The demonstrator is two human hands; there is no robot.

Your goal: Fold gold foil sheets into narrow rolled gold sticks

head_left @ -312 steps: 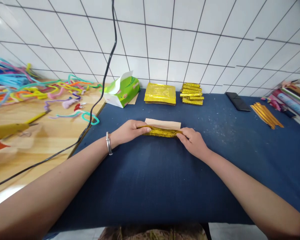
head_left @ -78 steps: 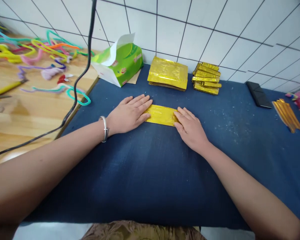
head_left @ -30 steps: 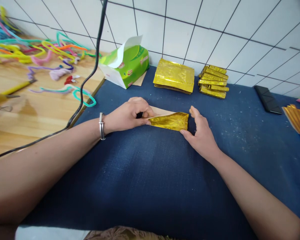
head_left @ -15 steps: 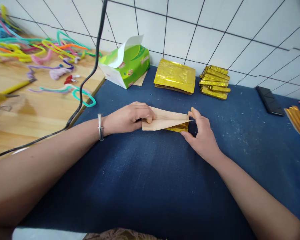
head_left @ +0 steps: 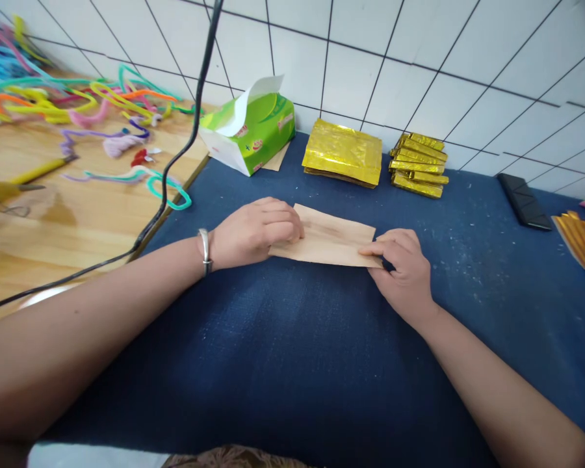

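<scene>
A sheet of tan paper (head_left: 329, 237) lies between my hands on the dark blue cloth (head_left: 302, 364), its plain side facing up. My left hand (head_left: 260, 229), with a silver bracelet at the wrist, has its fingers curled over the sheet's left end. At the right end, my right hand (head_left: 402, 266) pinches the near corner, index finger on top and thumb at the edge below. Behind the sheet sits a stack of gold foil paper (head_left: 344, 151). Beside that stack, folded gold strips (head_left: 419, 166) are piled up.
A green tissue pack (head_left: 260, 133) stands against the tiled wall. On the wooden table (head_left: 117, 227) at left lie colourful pipe cleaners (head_left: 92, 107) and a yellow glue gun (head_left: 10, 188). A black cable (head_left: 175, 159) crosses there. A black phone (head_left: 524, 200) and orange-gold folded paper (head_left: 582, 244) are at right.
The sheet's near flap, which stood raised over a gold underside, now appears spread flatter with tan showing. My right hand has closed from a loose hold to a pinch. The view shifted slightly.
</scene>
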